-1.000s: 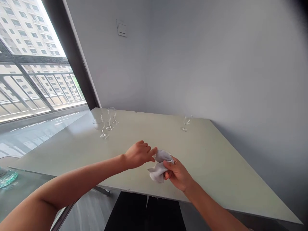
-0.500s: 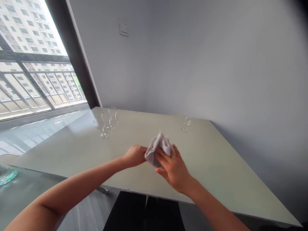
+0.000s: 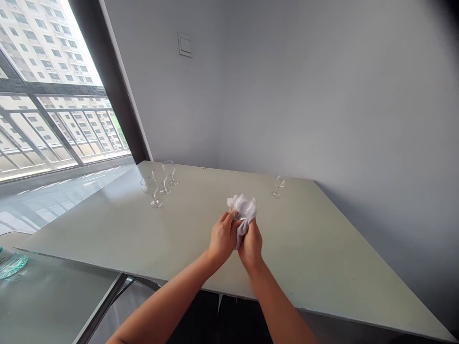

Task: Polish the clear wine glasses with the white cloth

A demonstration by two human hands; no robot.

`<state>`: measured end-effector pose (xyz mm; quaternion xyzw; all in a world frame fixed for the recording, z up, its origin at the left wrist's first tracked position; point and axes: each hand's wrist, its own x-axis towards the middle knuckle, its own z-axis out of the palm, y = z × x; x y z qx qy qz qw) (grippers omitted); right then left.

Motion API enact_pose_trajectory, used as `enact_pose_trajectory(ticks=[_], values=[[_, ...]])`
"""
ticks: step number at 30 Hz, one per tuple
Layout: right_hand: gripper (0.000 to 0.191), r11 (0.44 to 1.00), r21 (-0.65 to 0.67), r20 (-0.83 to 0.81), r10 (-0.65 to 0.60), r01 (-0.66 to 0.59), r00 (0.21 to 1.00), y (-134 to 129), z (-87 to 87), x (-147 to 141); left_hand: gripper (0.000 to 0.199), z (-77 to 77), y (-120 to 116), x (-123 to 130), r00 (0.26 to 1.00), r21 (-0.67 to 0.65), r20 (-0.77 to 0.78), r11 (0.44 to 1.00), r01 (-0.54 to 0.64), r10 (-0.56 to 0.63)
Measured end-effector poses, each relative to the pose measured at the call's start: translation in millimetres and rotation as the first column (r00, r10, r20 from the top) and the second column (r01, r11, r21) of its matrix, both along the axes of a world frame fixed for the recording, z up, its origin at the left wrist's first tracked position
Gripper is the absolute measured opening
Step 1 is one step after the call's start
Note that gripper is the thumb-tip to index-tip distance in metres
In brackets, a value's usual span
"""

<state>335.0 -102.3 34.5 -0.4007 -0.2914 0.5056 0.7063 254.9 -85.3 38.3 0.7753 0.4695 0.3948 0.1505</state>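
Note:
A clear stemmed glass (image 3: 245,207) is held above the near middle of the table, its bowl tilted away from me. My left hand (image 3: 222,235) is closed around its lower part; the stem and foot are hidden by the fingers. A white cloth (image 3: 241,234) wraps the bowl's side and hangs down between my palms. My right hand (image 3: 252,242) is closed on that cloth at the right side of the glass, close against my left hand.
Several clear stemmed glasses (image 3: 154,191) stand upright at the table's back left. Another stemmed glass (image 3: 279,184) stands at the back right. A greenish glass dish (image 3: 12,263) is on a lower glass surface (image 3: 50,291) at left. Grey walls border the pale table (image 3: 322,248).
My hands have come together, with the cloth turned so that the glass bowl shows. My right hand, earlier spread over the cloth, now curls around its right side.

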Motion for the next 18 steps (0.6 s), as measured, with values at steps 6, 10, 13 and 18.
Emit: enact_pose_trajectory(ticks=[6, 10, 13, 18], values=[[0.028, 0.999, -0.014, 0.046, 0.031, -0.030, 0.998, -9.1, -16.9, -2.8, 0.028, -0.3, -5.7, 3.2, 1.000, 0.054, 0.001, 0.998, -0.028, 0.028], [0.028, 0.979, -0.089, -0.095, 0.173, -0.182, 0.980, -8.4, -9.6, 11.8, 0.031, 19.8, 3.6, -13.1, 0.908, -0.331, 0.374, 0.887, 0.321, -0.189], [0.029, 0.889, -0.055, -0.227, 0.433, -0.456, 0.872, -6.4, -3.6, 13.9, 0.055, 34.5, 11.6, -17.6, 0.688, -0.477, 0.711, 0.618, 0.625, -0.146], [0.022, 0.869, -0.092, -0.373, 0.423, -0.486, 0.826, -2.4, 0.4, 17.9, 0.066, 42.9, 18.3, -9.5, 0.552, -0.440, 0.833, 0.655, 0.615, 0.041]])
